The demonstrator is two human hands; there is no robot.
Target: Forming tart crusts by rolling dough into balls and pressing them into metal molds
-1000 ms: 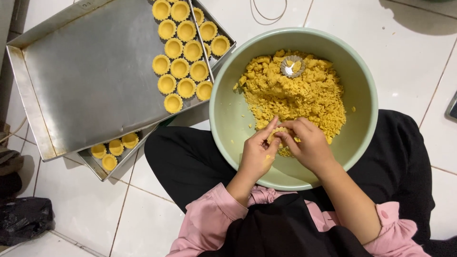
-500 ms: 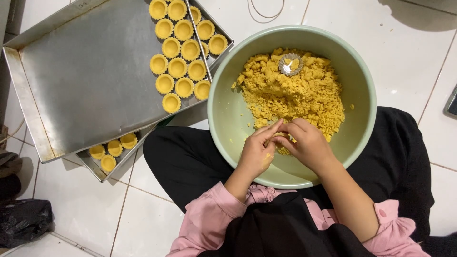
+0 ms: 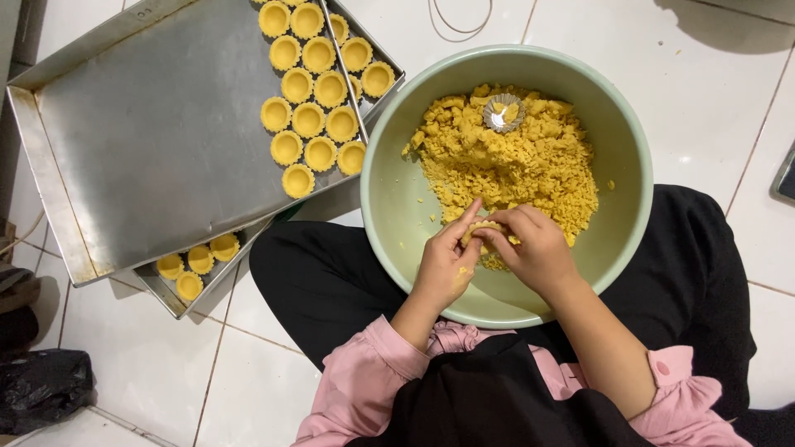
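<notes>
At the centre of the frame, inside the pale green bowl (image 3: pixel 389 199), the left hand (image 3: pixel 445 266) and right hand (image 3: pixel 538 252) meet, fingers of both pinching a small dough piece (image 3: pixel 483 232) beside the crumbly yellow dough (image 3: pixel 513 161). Filled tart shells (image 3: pixel 310 120) sit on the metal tray (image 3: pixel 149 149), upper left.

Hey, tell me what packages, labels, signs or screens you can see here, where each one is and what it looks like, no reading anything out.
Crumpled black plastic bag: bottom left corner on the white tiled floor, dark, glossy, bunched up.
Dark flat rectangular object: right edge on the floor, cut off by the frame; possibly a device with a screen, cannot tell.
No labels or signs show.
</notes>
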